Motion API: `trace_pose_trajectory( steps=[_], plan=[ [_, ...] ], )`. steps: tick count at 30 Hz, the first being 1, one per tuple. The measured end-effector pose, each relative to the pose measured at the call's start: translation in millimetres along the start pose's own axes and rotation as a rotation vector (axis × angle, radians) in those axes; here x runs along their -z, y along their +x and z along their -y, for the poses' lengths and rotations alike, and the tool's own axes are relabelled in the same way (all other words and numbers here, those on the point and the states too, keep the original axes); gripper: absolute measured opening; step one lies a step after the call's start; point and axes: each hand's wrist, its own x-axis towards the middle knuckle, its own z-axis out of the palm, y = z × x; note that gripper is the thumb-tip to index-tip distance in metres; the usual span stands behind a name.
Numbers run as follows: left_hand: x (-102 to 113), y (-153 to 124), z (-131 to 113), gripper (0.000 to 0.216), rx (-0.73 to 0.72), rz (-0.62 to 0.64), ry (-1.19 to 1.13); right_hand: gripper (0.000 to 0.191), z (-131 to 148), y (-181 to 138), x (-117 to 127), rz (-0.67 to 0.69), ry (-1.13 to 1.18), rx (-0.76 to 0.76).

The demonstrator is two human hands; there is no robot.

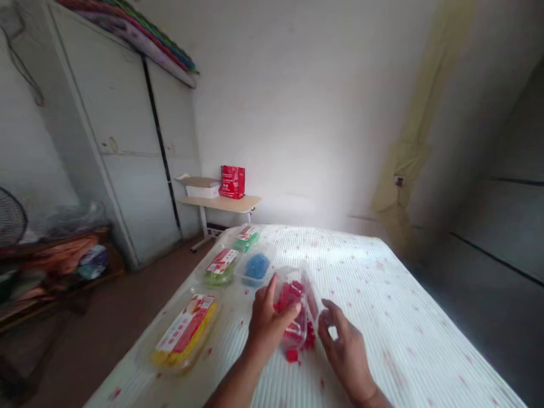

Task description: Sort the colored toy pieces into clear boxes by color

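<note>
My left hand [270, 314] grips a clear plastic container [290, 334] from its left side, thumb across the top and the index finger stretched along the edge. Inside the container lie red pieces [289, 297], too blurred to make out singly. Its clear lid [312, 294] stands raised on the right side. Thumb and fingers of my right hand [343, 340] are pinched together at that lid's edge. Below the container, a small red block [292, 355] rests on the cloth, and more red pieces [310, 335] lie beside it, partly covered.
Along the left of the white spotted cloth [403, 334] sit a clear tub with yellow contents [182, 334], two with green contents [219, 269] [246, 238], and an open one with a blue heap [257, 265]. Behind stands a small table [238, 204] with a red bag [232, 182].
</note>
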Motion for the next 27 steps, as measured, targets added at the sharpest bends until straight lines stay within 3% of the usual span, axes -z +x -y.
trace_pose_trajectory(
  steps=[4, 12, 22, 27],
  plan=[
    [3, -7, -12, 0.075, -0.108, -0.012, -0.06, 0.03, 1, 4, 6, 0.008, -0.04, 0.045],
    [15, -16, -26, 0.071, -0.157, 0.025, -0.275, 0.031, -13, 5, 13, -0.047, -0.161, 0.031],
    [38, -28, -5, 0.085, 0.221, -0.041, -0.744, 0.032, -15, 9, 25, -0.123, -0.137, -0.035],
    [45, -48, 10, 0.079, 0.439, 0.043, -0.995, 0.03, 8, 9, 30, -0.113, -0.094, 0.112]
  ],
)
